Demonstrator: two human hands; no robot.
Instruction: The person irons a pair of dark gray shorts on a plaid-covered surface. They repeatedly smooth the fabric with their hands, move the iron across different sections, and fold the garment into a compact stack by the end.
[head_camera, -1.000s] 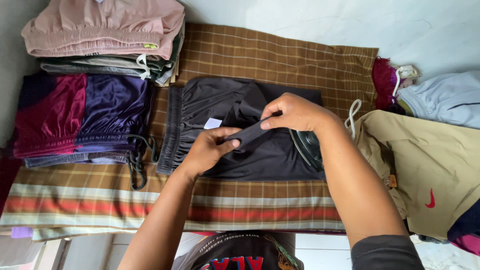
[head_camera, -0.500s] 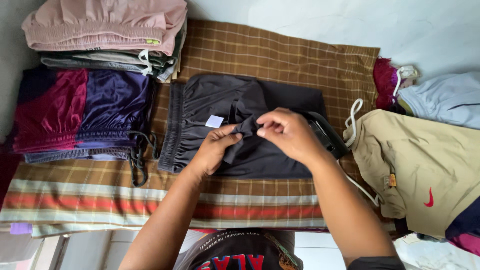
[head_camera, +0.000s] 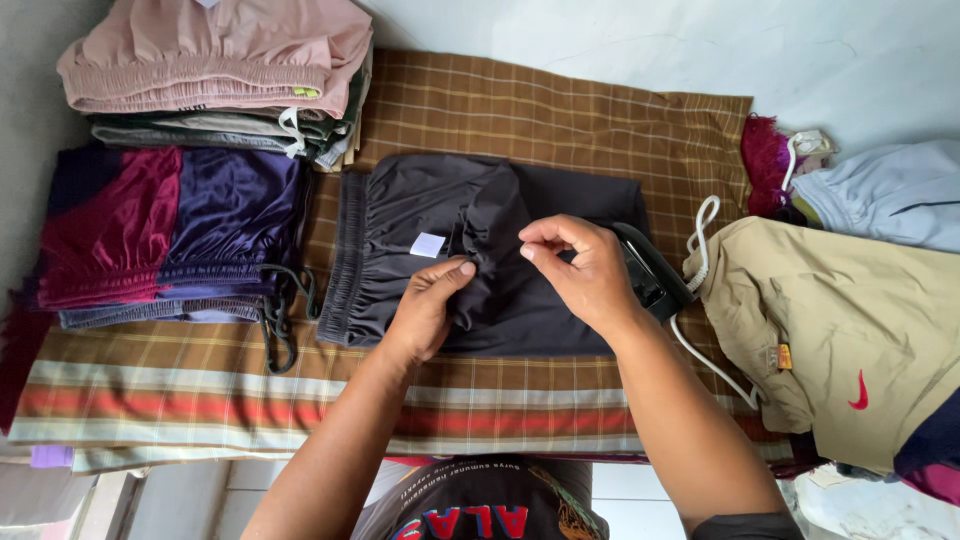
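Black shorts (head_camera: 470, 255) lay pinched by left hand (head_camera: 425, 310) and right hand (head_camera: 585, 270) fingertips; the adjacent iron (head_camera: 650, 275) risked scorching fabric if hot.

The black shorts (head_camera: 420, 250) are thin matt cloth with a ribbed waistband and a small white label (head_camera: 428, 245); beneath lies a woven checked cloth (head_camera: 560, 120), the purple shorts (head_camera: 230, 210) look satiny, the iron (head_camera: 650, 275) glossy black plastic
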